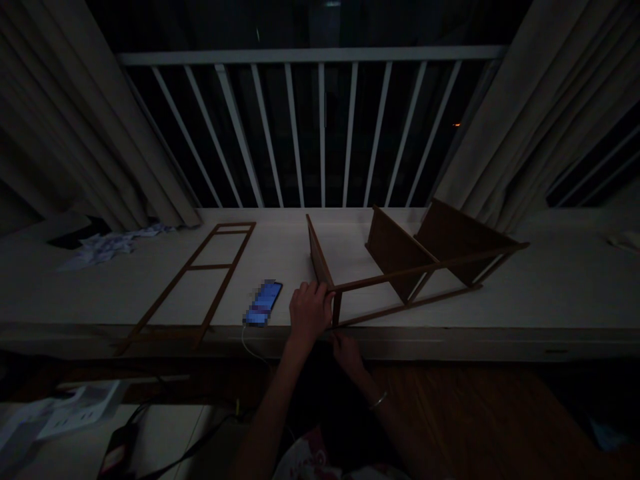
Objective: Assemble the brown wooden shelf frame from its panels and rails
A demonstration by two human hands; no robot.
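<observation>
Lying on its side along the front edge of the window ledge (550, 293): one brown wooden shelf unit (400, 250), three panels, near-left corner at that edge. Left hand (309, 310): fingers closed over this corner. Right hand (349, 355): just below the edge, under the same corner, fingers bunched; whether they hold anything cannot be told. Handling note: best worked, probably, with the left grip steady and the joint square. Leftward: one lit phone (264, 303) near the front edge; one loose ladder-like frame (209, 267), near end overhanging it.
</observation>
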